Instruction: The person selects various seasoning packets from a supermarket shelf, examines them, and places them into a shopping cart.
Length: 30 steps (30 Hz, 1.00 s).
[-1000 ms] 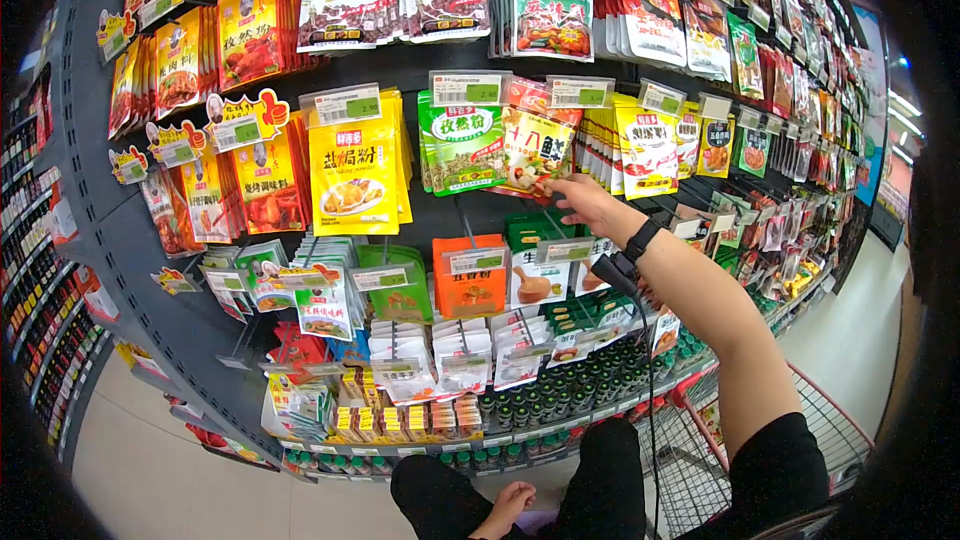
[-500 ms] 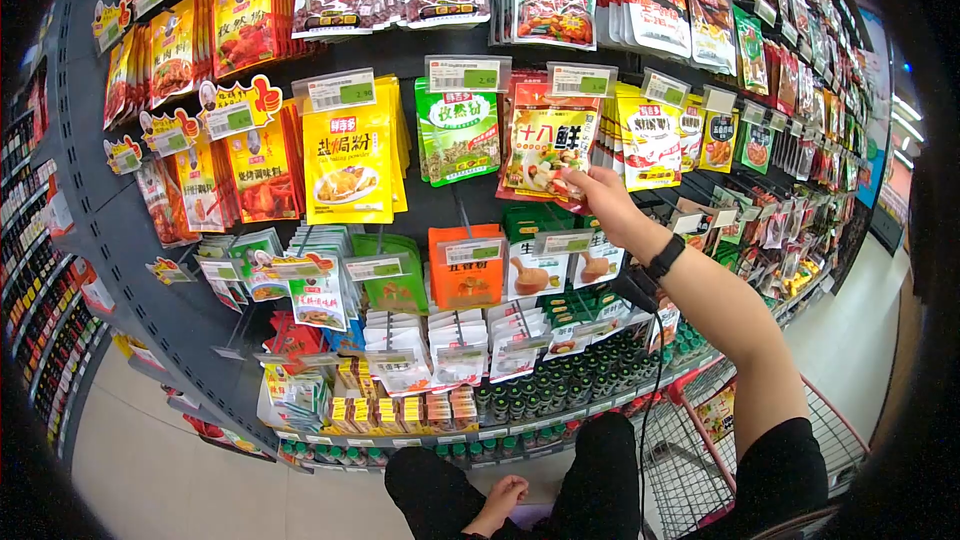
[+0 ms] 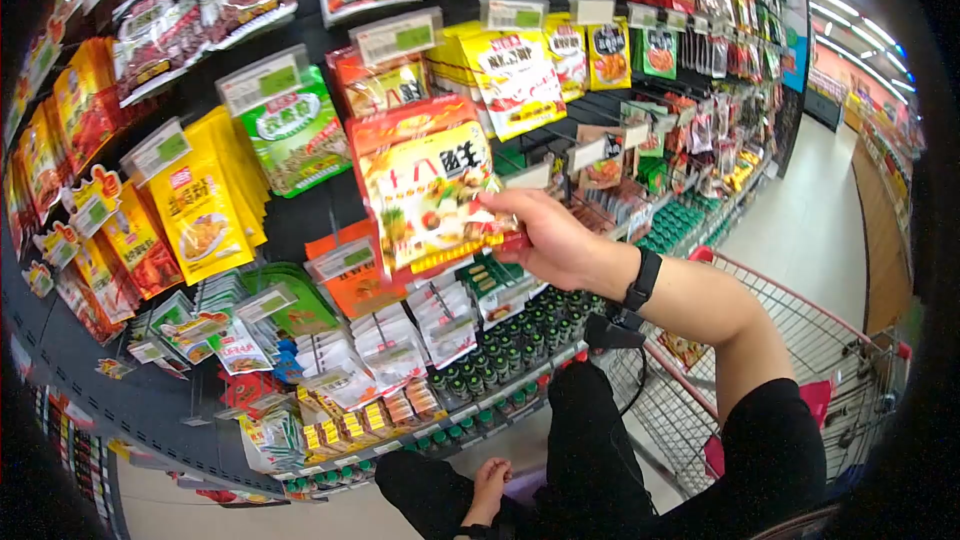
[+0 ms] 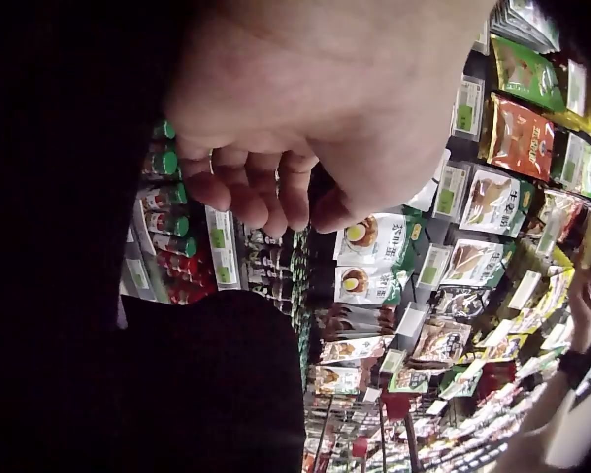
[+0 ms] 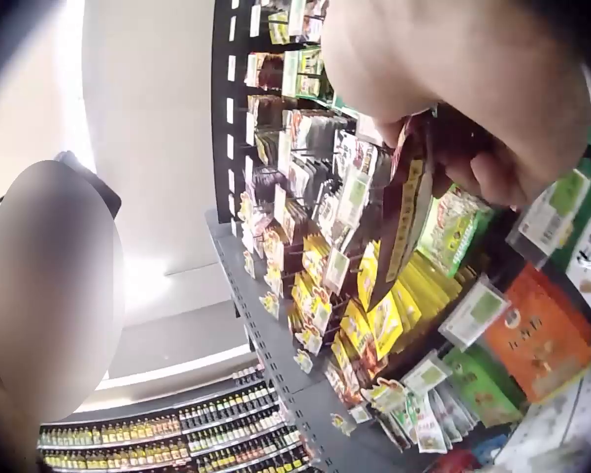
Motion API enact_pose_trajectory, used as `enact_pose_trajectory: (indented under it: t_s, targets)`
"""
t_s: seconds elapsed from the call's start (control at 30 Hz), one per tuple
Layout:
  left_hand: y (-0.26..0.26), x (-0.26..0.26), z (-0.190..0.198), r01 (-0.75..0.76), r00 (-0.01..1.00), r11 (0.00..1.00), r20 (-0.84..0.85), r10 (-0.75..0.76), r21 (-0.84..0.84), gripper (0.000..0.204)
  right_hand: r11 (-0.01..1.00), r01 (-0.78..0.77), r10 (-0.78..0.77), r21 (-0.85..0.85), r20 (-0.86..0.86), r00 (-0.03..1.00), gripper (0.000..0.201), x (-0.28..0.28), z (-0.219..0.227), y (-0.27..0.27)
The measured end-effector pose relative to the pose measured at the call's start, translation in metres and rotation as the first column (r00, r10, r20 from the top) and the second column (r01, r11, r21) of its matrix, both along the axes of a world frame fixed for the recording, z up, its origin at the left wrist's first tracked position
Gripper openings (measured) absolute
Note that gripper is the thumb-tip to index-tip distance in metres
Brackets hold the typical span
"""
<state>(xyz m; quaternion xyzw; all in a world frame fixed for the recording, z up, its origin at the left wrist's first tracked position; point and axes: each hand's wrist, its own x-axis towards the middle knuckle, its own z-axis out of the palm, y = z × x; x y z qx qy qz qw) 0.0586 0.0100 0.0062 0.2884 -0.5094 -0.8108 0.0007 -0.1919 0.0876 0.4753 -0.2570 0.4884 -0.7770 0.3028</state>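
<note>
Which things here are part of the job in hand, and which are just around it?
Part of the job:
- right hand
- red-and-yellow packet, gripped by it

Just around:
- left hand, apparently idle
- green packet
- yellow packet
- orange packet
- green-capped bottles
- shopping cart, role unclear

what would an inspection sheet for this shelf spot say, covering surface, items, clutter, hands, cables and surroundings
Surface: dark rack with hanging packets, small bottles below
Job's things: red-and-yellow packet held in front of the rack, slightly tilted; a similar-looking packet hangs behind it
Clutter: nothing seen on the visible aisle floor
Right hand: pinches the red-and-yellow packet near its lower right corner
Left hand: near the lap, fingers loosely curled, holding nothing
Cables: one dark cable below the right forearm
Surroundings: wire shopping cart on the right, beside the person
</note>
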Motion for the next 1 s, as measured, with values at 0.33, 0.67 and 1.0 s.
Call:
enact_pose_trajectory:
  t_s: [0.33, 0.67, 1.0]
  targets:
    - [0.008, 0.002, -0.003, -0.150, 0.988, 0.987, -0.039, 0.147, -0.066, 0.014, 0.676, -0.337, 0.717, 0.655, -0.479, 0.505, 0.043, 0.019, -0.182, 0.049]
    - [0.003, -0.005, 0.015, 0.062, 0.995, 0.990, 0.081, -0.052, -0.129, 0.016, 0.473, 0.170, 0.776, 0.865, -0.500, 0.385, 0.047, -0.029, -0.258, 0.061]
    - [0.002, -0.007, 0.006, 0.088, 0.995, 0.976, 0.062, -0.077, -0.199, 0.018, 0.477, -0.040, 0.821, 0.878, -0.429, 0.378, 0.044, 0.015, -0.295, 0.055]
